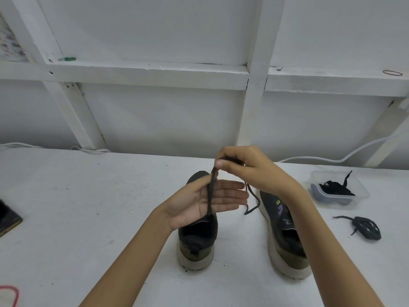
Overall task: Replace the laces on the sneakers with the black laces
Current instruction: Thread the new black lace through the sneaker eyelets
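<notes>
centrally, right hand (250, 169) pinching dark lace (211, 191), left hand (199, 200) flat behind it, hiding left sneaker (197, 235), lace tub (338, 202) right

Red rubber band (17, 294), white cable (354, 152) on table (88, 207)

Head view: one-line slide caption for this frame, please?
Right hand pinches a dark lace running down across the open left hand, above two sneakers on the white table.

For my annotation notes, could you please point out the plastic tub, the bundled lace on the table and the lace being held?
plastic tub (363, 187): head view, right rim.
bundled lace (367, 228): head view, middle of the coil.
held lace (211, 191): head view, stretch crossing the palm.
</notes>
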A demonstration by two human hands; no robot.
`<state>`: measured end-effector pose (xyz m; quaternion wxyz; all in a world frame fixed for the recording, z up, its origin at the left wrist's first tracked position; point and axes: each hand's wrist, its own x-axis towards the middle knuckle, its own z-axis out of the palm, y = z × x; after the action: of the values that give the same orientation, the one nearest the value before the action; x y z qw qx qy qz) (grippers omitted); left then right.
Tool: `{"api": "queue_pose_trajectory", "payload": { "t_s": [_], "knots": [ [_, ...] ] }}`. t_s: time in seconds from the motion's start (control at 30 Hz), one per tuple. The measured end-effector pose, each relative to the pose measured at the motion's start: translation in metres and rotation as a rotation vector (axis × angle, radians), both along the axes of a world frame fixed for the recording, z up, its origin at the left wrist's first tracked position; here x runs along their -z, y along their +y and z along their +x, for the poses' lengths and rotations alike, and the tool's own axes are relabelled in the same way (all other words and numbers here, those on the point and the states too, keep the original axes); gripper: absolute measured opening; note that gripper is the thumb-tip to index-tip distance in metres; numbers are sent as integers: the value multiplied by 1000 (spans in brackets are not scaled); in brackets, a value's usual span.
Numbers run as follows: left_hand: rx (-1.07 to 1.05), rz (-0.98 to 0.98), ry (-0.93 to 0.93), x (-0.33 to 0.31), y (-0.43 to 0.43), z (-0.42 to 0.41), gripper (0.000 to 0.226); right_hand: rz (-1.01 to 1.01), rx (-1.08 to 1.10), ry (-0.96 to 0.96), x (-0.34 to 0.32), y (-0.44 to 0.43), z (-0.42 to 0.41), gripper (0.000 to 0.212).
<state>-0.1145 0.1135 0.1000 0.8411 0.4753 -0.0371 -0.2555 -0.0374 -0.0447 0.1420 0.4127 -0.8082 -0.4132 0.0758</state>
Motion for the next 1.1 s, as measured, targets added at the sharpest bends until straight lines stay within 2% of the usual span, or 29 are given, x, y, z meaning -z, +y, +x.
{"api": "queue_pose_trajectory", "payload": {
  "t_s": [0.3, 0.5, 0.83, 0.93, 1.0, 1.07, 1.1],
  "knots": [
    [-45, -60, 30, 1, -2, 0, 55, 100, 0, 165, 16, 7, 4, 20],
    [-61, -65, 71, 1, -5, 1, 65, 162, 35, 210, 18, 4, 8, 17],
    [-74, 50, -33, 6, -4, 0, 42, 279, 79, 284, 24, -9, 5, 13],
    [-76, 37, -35, 6, -4, 0, 41, 318, 103, 455, 33, -15, 6, 23],
    [-78, 32, -41, 4, -4, 1, 41, 248, 94, 642, 45, -18, 6, 25],
    [-67, 30, -52, 2, -4, 1, 41, -9, -4, 740, 58, -21, 2, 25],
    [-59, 23, -52, 1, -4, 1, 41, -161, -77, 766, 64, -21, -2, 33]
  ]
}}
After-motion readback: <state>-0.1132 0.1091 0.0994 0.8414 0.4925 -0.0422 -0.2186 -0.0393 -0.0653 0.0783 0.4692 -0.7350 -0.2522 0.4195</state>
